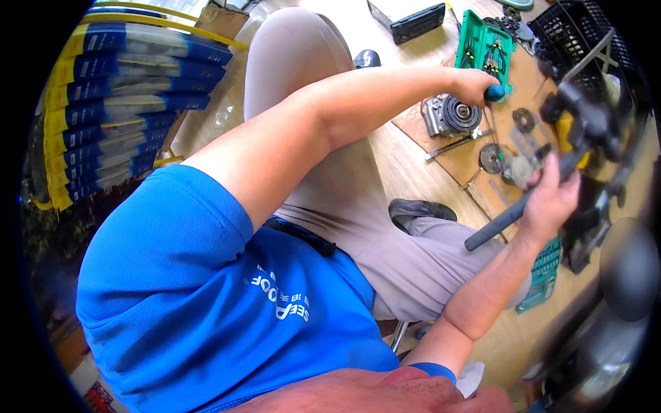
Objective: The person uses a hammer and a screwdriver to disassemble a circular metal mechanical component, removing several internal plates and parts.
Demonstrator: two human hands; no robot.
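Head view, looking down over a blue shirt point(206, 289) and grey trousers point(344, 179) of a seated person. Left hand point(471, 86): closed in a fist round a blue tool handle point(494, 93), arm stretched out over the floor; the tool's working end is hidden behind the fist, so its kind cannot be told. Just below and beside that hand: a metal compressor-like part point(451, 115) with a round black pulley face, lying on a sheet of brown cardboard point(482, 158) on the wooden floor point(406, 165). Right hand point(551, 199): fingers wrapped about a long black bar point(513, 213) that runs slantwise from lower left to upper right, its upper end blurred among dark metal parts. Near that hand, on the cardboard: loose round discs point(492, 158) and small metal pieces. Farther up: a green tool case point(485, 48), lid open, holding pliers; a black plastic crate point(578, 31) at the upper right; a black flat box point(416, 22) at the top. Lower right: a teal socket tray point(544, 275) on the floor beside the right forearm. One dark shoe point(420, 210) rests on the floor between the knees. Far left: a stack of long blue and yellow packages point(117, 103).
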